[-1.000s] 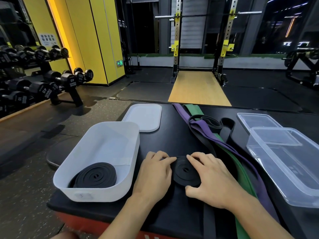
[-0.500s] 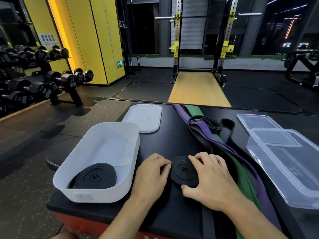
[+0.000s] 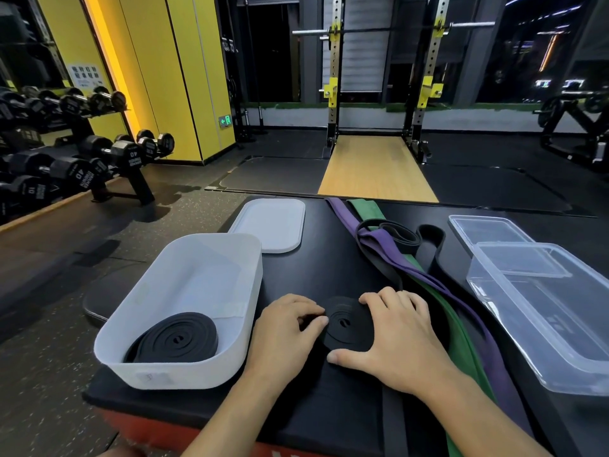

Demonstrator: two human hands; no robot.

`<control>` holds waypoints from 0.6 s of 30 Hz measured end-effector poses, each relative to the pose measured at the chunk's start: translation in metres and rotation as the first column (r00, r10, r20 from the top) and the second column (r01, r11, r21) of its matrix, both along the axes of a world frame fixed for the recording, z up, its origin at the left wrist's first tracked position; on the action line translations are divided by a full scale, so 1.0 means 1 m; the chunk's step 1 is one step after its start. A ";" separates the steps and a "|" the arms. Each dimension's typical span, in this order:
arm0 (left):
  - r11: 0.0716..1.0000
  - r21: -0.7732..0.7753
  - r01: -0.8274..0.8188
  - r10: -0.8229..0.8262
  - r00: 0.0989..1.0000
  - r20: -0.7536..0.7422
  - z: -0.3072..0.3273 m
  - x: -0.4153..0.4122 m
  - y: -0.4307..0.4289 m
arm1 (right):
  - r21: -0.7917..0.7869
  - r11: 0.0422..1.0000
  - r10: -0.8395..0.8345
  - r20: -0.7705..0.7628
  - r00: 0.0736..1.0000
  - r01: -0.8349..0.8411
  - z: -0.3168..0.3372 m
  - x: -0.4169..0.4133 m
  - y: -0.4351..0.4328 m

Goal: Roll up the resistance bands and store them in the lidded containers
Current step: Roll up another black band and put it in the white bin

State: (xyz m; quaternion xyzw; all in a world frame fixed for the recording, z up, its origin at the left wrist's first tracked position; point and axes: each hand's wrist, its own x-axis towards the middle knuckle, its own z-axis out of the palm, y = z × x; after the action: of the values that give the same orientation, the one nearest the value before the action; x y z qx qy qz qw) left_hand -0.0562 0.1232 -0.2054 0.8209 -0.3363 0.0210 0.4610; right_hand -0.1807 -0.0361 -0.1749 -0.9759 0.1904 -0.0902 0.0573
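A half-wound coil of flat black rubber band (image 3: pixel 349 326) lies on its side on the black padded platform top (image 3: pixel 329 265), just right of the white opaque plastic tub (image 3: pixel 184 377). Both hands are closed round it: the left hand (image 3: pixel 283 334) curls its fingers against the coil's left rim, and the right hand (image 3: pixel 398 331) arches over the far and right rim with its thumb laid along the near side. The tub holds one finished black roll (image 3: pixel 176 338), leaning on the near wall, and a white lid (image 3: pixel 270 224) lies behind the tub. To the right, a purple band (image 3: pixel 435 275), a green band (image 3: pixel 461 338) and loose black loops (image 3: pixel 402 235) lie crossed over one another. Beyond them stands a clear plastic container (image 3: pixel 560 351) with a clear lid (image 3: pixel 487 229) just behind it. The main risk, I judge, is spring-back: this rubber stores tension, so if either hand eases before the roll is in the tub, the outer turns will likely unwind (and the winding goes to waste). A slack turn could also let the coil telescope into a cone when lifted. The unwound length seems to lead into the crossed bands, though the right hand hides the join, so pulling it in could snag or drag the purple one along. The tub sits near the platform's left edge, so a knock while loading might shove it off.
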 end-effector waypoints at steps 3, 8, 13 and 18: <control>1.000 0.017 -0.015 0.015 0.999 0.029 0.000 0.001 -0.001 | 0.113 0.991 0.072 -0.017 0.997 -0.070 -0.001 -0.004 -0.007; 0.998 0.054 -0.039 0.035 0.997 0.068 -0.001 -0.001 0.000 | 0.237 0.966 0.109 -0.014 0.994 -0.102 -0.001 -0.008 -0.015; 0.987 0.162 -0.019 0.000 0.993 0.120 0.012 -0.011 0.002 | 0.214 0.975 0.076 -0.030 0.997 -0.068 -0.002 -0.005 -0.014; 0.974 0.228 0.000 -0.024 0.995 0.099 0.016 -0.014 0.001 | 0.314 0.948 0.071 -0.066 0.995 -0.047 0.003 0.000 -0.016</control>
State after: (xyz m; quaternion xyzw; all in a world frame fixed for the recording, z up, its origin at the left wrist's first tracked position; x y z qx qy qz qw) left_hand -0.0700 0.1246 -0.1897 0.8641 -0.3645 0.0212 0.3465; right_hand -0.1810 -0.0517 -0.1718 -0.9626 0.1750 -0.0199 0.2059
